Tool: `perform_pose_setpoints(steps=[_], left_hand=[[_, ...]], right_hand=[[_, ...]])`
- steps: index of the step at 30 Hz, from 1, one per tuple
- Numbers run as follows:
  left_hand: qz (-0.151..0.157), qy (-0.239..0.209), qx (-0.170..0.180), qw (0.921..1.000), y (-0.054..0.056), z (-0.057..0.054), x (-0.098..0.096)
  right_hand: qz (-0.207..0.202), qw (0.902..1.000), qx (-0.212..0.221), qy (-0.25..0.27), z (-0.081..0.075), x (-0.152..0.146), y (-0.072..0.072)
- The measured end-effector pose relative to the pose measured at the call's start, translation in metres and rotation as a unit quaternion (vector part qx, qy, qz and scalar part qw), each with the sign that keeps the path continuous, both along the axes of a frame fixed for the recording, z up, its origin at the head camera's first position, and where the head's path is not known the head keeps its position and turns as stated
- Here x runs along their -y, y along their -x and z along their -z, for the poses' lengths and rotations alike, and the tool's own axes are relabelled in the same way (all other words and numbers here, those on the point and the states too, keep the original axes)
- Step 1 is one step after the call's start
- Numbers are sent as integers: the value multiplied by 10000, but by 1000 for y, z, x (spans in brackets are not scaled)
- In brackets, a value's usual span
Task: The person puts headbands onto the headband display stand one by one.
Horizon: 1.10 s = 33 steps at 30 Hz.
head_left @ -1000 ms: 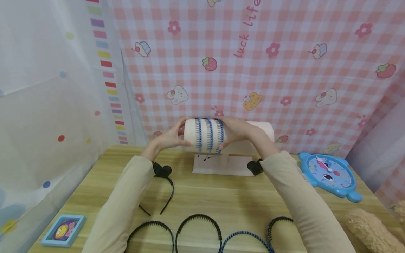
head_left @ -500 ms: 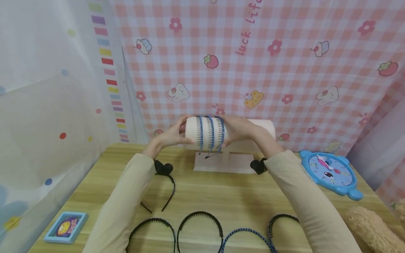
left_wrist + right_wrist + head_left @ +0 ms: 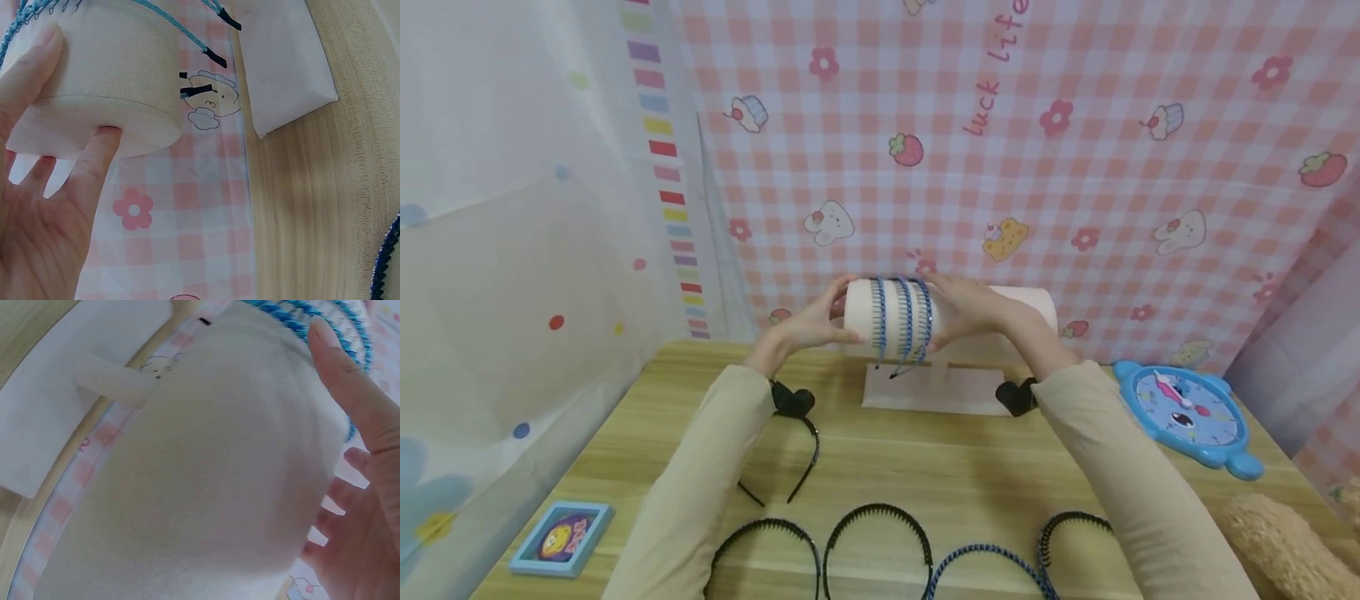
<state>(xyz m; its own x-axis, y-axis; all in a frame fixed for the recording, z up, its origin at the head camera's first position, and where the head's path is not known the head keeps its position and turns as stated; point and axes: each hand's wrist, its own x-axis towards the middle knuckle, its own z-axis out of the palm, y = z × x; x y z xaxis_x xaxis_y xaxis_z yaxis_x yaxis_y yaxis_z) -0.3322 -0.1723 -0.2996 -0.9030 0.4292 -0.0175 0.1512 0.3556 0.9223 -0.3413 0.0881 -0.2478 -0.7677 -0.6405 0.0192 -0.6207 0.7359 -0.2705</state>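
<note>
A white padded roll (image 3: 859,302) on a flat stand base (image 3: 910,397) carries three blue toothed headbands near its left end. My left hand (image 3: 808,325) grips that end, its thumb on the front and its fingers at the end face. Wrapped over the roll, my right hand (image 3: 973,310) holds the rightmost blue headband (image 3: 927,310). In the right wrist view the thumb lies against the blue headband (image 3: 290,324); the other fingertips are hidden behind the roll. The middle headband (image 3: 906,321) and left headband (image 3: 878,317) stand side by side, their lower tips hanging free.
Along the table's near edge lie black headbands (image 3: 880,508) and a blue one (image 3: 985,548). Another black headband (image 3: 815,450) lies beside the left sleeve. A blue toy clock (image 3: 1187,408) is at right, a framed picture (image 3: 561,537) at left. Plush (image 3: 1277,542) fills the near right corner.
The rightmost headband has edged slightly left, nearer the middle one, with my right hand at it. My left hand keeps its grip on the roll's end. The head view has shifted a little.
</note>
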Motion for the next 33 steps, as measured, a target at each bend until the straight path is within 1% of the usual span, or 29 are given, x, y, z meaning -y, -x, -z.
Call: perform_pose_setpoints(steps=[3,5,8,9,10,11,12,13,15,16,17,19,20,21,22,24,26,27,29,31,33], left_hand=[[23,-1,-16,10000,0,1,1],[27,12,-32,10000,0,0,1],[13,61,-36,10000,-1,-1,2],[5,100,-41,9999,-1,-1,3],[5,127,-54,9999,-1,-1,3],[1,137,-63,9999,-1,-1,4],[-9,166,-80,9998,-1,0,4],[-30,184,-101,9998,-1,0,4],[-46,207,-143,9997,0,0,3],[-49,190,-138,9997,0,1,3],[-46,161,-115,9998,0,2,2],[-56,161,-89,9998,0,2,0],[-49,154,-72,9998,-1,3,0],[-54,135,-55,9999,-1,3,0],[-60,117,-41,9999,-1,3,0],[-52,113,-46,9999,-2,3,-1],[-19,96,-49,9999,-1,4,-1],[-16,94,-39,9999,-1,4,-1],[-2,99,-49,9999,-1,3,-1],[-20,85,-39,10000,-1,2,0],[-89,88,-29,9999,-2,1,2]], right_hand=[[-17,9976,188,670,-3,-3,-6],[34,9924,318,1188,-6,-4,-12],[-144,9774,661,2005,-6,-1,-25],[-281,9724,866,2150,-4,2,-29],[-497,9659,1172,2256,-2,6,-34],[-695,9615,1473,2213,2,12,-38],[-967,9574,1779,2060,8,18,-41],[-1164,9540,2118,1776,14,24,-44],[-1356,9471,2739,976,29,38,-49],[-1446,9428,2952,558,37,45,-51],[-1484,9405,3053,124,46,52,-52],[-1474,9300,3339,-434,64,67,-53],[-1399,9286,3382,-612,73,75,-53],[-1314,9283,3416,-659,82,83,-53],[-1181,9300,3420,-646,89,90,-52],[-805,9401,3269,-540,104,104,-51],[-367,9553,2898,-453,117,117,-50],[-132,9605,2759,-353,122,124,-50],[177,9682,2487,-184,132,135,-51],[369,9741,2232,-22,140,148,-52],[535,9779,2020,109,146,159,-54]])
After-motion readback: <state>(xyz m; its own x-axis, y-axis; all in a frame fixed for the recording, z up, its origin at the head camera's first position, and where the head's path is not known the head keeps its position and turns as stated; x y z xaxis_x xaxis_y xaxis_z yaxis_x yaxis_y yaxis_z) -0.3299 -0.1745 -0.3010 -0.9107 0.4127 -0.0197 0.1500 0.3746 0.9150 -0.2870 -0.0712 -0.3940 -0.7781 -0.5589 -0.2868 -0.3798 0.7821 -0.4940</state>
